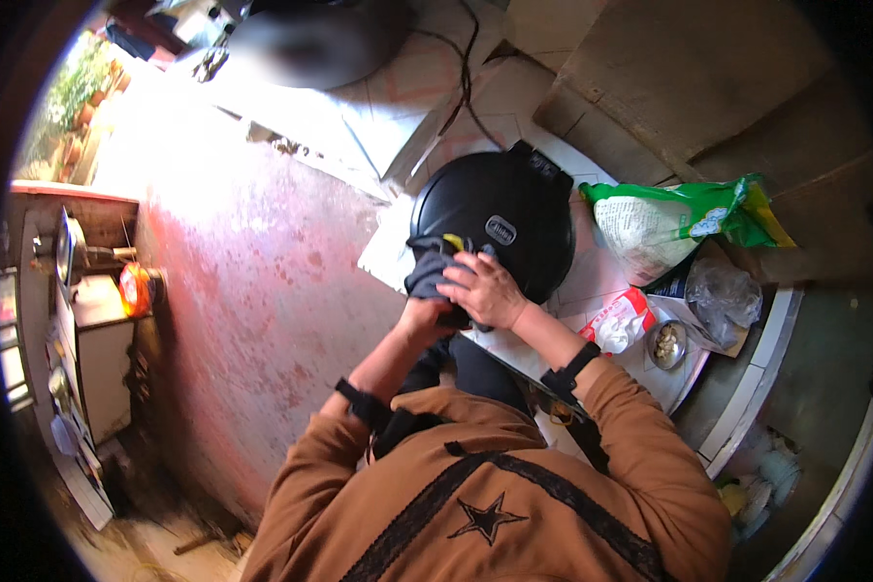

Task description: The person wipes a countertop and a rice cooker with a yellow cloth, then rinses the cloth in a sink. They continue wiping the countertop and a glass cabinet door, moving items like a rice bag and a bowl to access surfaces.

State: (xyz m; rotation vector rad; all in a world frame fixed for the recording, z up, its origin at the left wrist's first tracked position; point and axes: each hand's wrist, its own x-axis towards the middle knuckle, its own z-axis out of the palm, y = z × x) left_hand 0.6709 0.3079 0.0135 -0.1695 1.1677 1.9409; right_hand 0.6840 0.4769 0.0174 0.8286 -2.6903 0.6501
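Both hands are together on a bunched dark grey cloth (431, 275) with a bit of yellow at its far edge. My left hand (428, 314) grips it from below, its fingers mostly hidden by the fabric. My right hand (486, 289) lies over the cloth's right side, fingers curled onto it. Just beyond, and partly behind the hands, is a round black Midea electric cooking appliance (480, 196) with its lid down. It stands on a white tiled counter (571, 291).
Right of the appliance lie a green and white plastic bag (647, 225), a red and white tissue pack (620, 324), a metal bowl (680, 355) of pale pieces like garlic cloves, and a crumpled clear plastic bag (724, 291). A dark cable (468, 87) runs behind. Worn reddish floor (262, 305) spreads left.
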